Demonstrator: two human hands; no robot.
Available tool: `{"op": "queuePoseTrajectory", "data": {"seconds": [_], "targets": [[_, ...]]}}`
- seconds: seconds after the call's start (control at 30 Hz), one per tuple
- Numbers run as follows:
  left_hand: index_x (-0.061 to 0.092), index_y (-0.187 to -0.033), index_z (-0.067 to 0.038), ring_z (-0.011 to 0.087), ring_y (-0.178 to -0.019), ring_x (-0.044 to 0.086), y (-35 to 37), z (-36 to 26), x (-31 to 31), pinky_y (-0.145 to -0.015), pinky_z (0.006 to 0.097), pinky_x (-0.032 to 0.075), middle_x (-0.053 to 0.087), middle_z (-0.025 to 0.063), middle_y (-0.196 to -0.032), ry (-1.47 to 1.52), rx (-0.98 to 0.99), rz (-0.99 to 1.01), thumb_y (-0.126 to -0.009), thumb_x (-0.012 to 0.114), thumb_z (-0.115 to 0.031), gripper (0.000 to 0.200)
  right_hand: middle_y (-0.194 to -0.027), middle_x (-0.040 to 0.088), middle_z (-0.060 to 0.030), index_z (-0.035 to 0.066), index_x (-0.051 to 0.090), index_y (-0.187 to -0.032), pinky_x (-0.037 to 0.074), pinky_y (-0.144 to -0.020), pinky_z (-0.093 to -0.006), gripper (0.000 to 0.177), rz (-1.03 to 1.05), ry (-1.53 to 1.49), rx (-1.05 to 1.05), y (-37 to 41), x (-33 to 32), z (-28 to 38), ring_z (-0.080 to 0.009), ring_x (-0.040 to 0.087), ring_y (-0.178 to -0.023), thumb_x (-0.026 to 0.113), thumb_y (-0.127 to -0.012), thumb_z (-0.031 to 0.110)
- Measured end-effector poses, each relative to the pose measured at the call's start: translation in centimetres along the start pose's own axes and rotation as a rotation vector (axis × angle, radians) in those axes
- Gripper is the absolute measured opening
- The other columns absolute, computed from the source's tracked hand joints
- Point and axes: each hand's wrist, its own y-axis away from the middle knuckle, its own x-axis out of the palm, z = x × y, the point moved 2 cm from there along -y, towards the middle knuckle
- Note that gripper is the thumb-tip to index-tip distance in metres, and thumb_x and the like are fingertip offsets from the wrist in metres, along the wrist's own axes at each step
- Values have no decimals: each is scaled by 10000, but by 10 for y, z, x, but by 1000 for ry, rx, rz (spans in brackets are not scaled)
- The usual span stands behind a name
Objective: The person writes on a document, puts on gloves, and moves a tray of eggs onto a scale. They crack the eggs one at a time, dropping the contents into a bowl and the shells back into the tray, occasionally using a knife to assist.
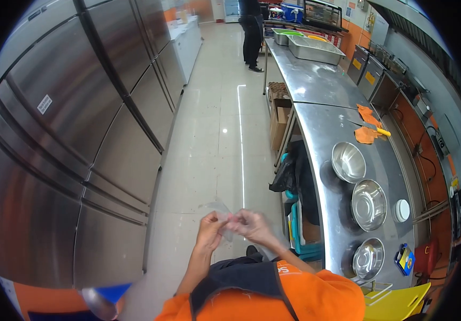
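Note:
In front of my orange shirt, above the floor of the aisle, my left hand (209, 230) pinches a thin piece of clear plastic film (219, 206). Its crumpled upper edge sticks out past my fingers. My right hand (252, 227) is close beside the left, slightly blurred, with its fingertips closed on the same film. More see-through plastic shows along my right wrist. To the right of my hands, three steel bowls stand in a row on the steel table (316, 120): a far bowl (348, 162), a middle bowl (369, 205) and a near bowl (368, 259).
Steel refrigerators (118, 134) line the left side. On the table are a white lid (401, 210), a blue-and-yellow packet (405, 259), orange cloths (367, 135), a yellow-handled knife (383, 132) and steel pans (316, 51). A person (251, 37) stands farther down the aisle. A yellow chair (401, 305) is near right.

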Motion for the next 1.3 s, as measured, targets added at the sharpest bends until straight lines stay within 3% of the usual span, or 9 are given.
{"op": "queuePoseTrajectory", "data": {"seconds": [0.17,0.27,0.4,0.47,0.67,0.83,0.9,1.23,1.3], "targets": [[610,-1003,21,131,-798,660,15,-10,3,-699,267,536,679,94,-931,242,-353,64,-850,730,-62,212,-663,550,-117,22,586,-798,422,-584,-369,318,292,-63,-173,0,12,16,-233,490,-589,647,-911,313],[602,-970,17,115,-747,632,17,-16,-18,-669,242,506,674,91,-911,77,-140,35,-821,766,-88,245,-682,538,-142,29,580,-819,432,-600,-394,253,230,118,-247,-1,-6,25,-297,507,-613,600,-933,254],[581,-718,-7,106,-633,583,38,-56,-13,-598,223,459,651,71,-750,-982,214,-547,-719,857,-146,310,-735,571,-168,39,580,-844,466,-636,-452,203,94,464,-375,-4,-9,28,-358,588,-689,574,-930,223],[575,-675,-3,127,-622,609,54,-67,12,-574,236,457,635,80,-721,-1200,817,-661,-728,824,-77,265,-752,583,-174,41,576,-848,478,-626,-468,165,60,493,-425,1,1,37,-379,603,-704,586,-915,192],[678,-971,17,203,-830,689,60,-50,30,-729,289,520,694,160,-910,-1115,850,-271,-855,661,-12,121,-785,615,-134,56,603,-905,482,-574,-427,118,-72,577,-559,5,8,56,-347,606,-658,658,-802,39],[625,-1178,40,276,-1042,669,16,-22,12,-897,318,510,683,155,-1117,-428,373,-8,-974,585,-167,293,-893,646,-112,73,641,-1022,509,-601,-384,252,-61,605,-739,3,15,46,-302,631,-758,637,-775,25],[562,-1266,39,303,-1206,574,1,-21,20,-1030,403,448,585,173,-1294,2,51,79,-973,515,-486,603,-925,651,-107,79,648,-1048,513,-615,-372,281,-65,600,-774,9,18,44,-294,634,-794,631,-771,34],[258,-1523,-197,421,-1441,181,-21,-16,49,-1119,698,121,276,37,-1573,753,-103,156,-735,262,-912,1064,-838,605,-95,67,628,-938,483,-599,-398,149,-144,698,-667,26,15,60,-297,614,-770,628,-790,86],[225,-1538,-278,472,-1446,76,-25,-19,53,-1119,705,39,146,-10,-1616,687,71,617,-704,239,-940,1064,-816,594,-101,66,620,-909,479,-590,-407,120,-209,657,-693,30,14,63,-300,610,-754,627,-792,91]]}}
